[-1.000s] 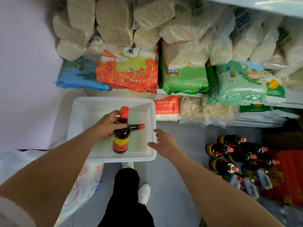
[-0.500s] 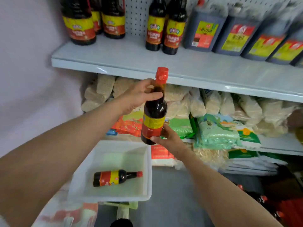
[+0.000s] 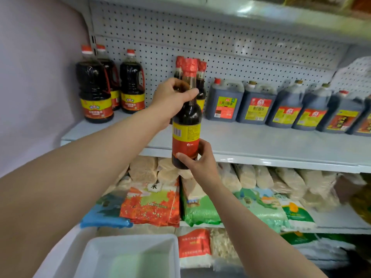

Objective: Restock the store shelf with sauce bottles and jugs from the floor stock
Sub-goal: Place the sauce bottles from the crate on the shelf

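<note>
Head view: the bottle [image 3: 186, 125] stands upright in the air, in front of the shelf [image 3: 261, 145] edge and not yet resting on it. The left hand [image 3: 170, 99] wraps its fingers round the neck; the right hand [image 3: 197, 159] cups the base, thumb across the label. The bottle's long axis is vertical, cap up. Two like bottles [image 3: 200, 83] stand just behind it, with bare shelf in front of them. Likely next: carry it forward and set it down there, jugs [image 3: 257, 103] to the right.
</note>
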{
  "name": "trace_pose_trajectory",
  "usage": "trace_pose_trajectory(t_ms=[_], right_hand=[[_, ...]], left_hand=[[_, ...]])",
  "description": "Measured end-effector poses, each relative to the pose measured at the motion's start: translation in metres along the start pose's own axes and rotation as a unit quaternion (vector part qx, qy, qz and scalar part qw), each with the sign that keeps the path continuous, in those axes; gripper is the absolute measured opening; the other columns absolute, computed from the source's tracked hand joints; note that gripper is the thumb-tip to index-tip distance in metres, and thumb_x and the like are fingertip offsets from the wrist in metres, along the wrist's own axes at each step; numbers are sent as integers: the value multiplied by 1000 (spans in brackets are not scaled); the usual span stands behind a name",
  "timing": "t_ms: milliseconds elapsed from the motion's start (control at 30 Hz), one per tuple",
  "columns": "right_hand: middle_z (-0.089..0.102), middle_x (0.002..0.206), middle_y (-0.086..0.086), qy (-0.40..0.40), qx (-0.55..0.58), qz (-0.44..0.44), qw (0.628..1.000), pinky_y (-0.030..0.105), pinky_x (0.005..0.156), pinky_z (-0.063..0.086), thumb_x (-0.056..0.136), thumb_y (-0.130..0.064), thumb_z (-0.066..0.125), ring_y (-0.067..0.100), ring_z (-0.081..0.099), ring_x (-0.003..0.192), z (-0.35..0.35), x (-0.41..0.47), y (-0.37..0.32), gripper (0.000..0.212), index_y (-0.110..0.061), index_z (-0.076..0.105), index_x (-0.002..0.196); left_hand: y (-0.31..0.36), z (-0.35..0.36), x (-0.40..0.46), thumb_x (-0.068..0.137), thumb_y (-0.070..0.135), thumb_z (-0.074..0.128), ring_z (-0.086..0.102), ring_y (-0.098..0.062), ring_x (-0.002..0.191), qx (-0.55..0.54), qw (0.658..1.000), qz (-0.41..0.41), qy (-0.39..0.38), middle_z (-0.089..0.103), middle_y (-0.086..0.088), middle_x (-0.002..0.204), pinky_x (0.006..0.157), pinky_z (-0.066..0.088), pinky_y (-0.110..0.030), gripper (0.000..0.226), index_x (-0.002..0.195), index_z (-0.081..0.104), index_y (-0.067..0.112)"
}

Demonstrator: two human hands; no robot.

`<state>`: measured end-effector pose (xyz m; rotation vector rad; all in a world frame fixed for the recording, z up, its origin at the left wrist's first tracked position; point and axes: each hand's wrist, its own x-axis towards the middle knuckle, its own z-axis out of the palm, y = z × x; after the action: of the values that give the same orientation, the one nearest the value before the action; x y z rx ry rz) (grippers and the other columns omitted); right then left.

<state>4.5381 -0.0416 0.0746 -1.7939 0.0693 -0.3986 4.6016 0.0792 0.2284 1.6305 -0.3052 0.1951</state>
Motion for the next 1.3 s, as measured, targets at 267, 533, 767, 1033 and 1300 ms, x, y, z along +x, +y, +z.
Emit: trace_pose_trajectory(t_ms=[267, 533, 767, 1033, 1300], right_hand=[[47, 119, -1, 73, -115, -14, 991, 27, 85, 49, 62, -39, 93, 14, 54, 101, 31, 64, -9, 84, -19, 47, 129], [63, 120, -5, -43, -69, 38, 996, 44, 98, 54, 59, -27, 97, 17, 62, 111, 32, 120, 27, 86, -21, 44, 127], [62, 118, -7, -98, -66, 40, 992, 38, 99, 54, 68, -17, 92, 6, 61, 106, 44, 150, 35, 80, -19, 44, 132], [50, 137, 6, -58, -76, 29, 995, 37, 101, 51, 79, -22, 85, 18, 56, 117, 50, 166, 44, 78, -20, 43, 145], [64, 125, 2, 1, -61, 32, 998, 33, 100, 51, 84, -34, 80, 15, 62, 116, 51, 164, 50, 59, -17, 48, 131]], left_hand=[[4, 19, 38, 77, 35, 82, 60, -11, 87, 121, 990, 63, 44, 59, 15, 88, 67, 44, -24, 41, 104, 54, 22], [-42, 5, 87, 71, 36, 86, 64, -14, 90, 161, 986, 43, -18, 64, 8, 93, 88, 53, -41, 45, 94, 49, 27], [-90, -23, 114, 79, 48, 78, 62, -19, 109, 137, 988, -8, -65, 63, 4, 115, 93, 53, -38, 49, 117, 56, 25], [-111, -32, 129, 78, 32, 81, 54, -21, 123, 103, 984, -57, -136, 54, 8, 137, 101, 49, -48, 72, 138, 42, 35], [-174, -32, 114, 84, 8, 72, 57, -22, 120, 137, 959, -120, -215, 62, -2, 127, 105, 46, -44, 61, 136, 45, 26]])
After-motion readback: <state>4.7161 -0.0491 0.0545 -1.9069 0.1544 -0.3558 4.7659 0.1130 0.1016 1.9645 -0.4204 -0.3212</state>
